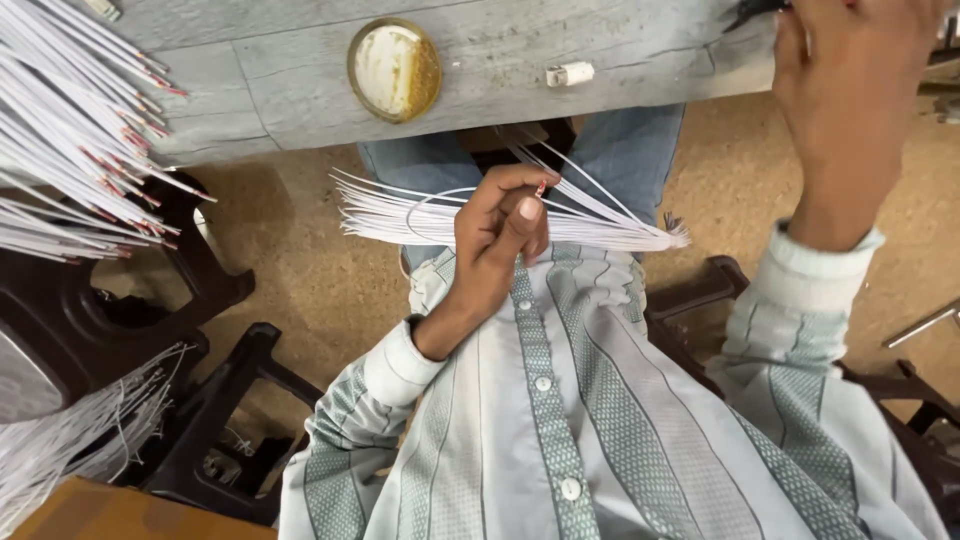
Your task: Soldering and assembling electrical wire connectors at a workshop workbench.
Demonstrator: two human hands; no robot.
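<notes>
Head view, looking down: left hand (497, 235) is pinched shut on a bundle of thin white wires (600, 222) held across the lap, just below the bench (300, 80) edge. Farther off, right hand (850, 95) reaches up over the bench, its fingers hidden, so its grip cannot be told. A round tin lid (394, 69) and a small white tube (570, 74) lie on the bench.

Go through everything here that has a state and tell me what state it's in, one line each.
Left hand: closed, gripping the white wire bundle.
White wire bundle: held, fanned out over the lap.
Right hand: raised at the table edge; grip unclear.
Round tin: open, lying on the table.
Stacked wires: piled at left.
</notes>
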